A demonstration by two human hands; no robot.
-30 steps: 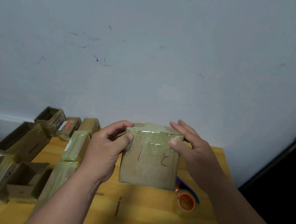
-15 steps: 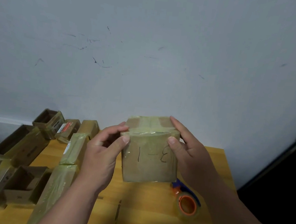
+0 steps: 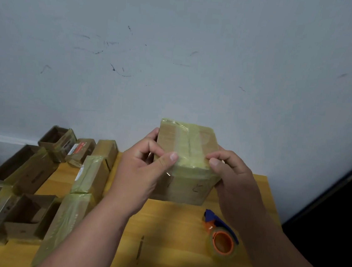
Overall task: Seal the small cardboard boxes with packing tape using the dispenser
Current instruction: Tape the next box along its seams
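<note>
Box held above table, taped on top; left hand & right hand both grip it, thumbs on the tape. Dispenser idle just below-right of box. Left of box: approx half the boxes taped, several open ones still to seal.

wooden table, cardboard boxes, tape dispenser

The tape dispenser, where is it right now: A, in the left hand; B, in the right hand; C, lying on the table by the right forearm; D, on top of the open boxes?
C: the tape dispenser lies on the wooden table beside the right forearm, while the left hand and right hand both grip the taped box.
</note>
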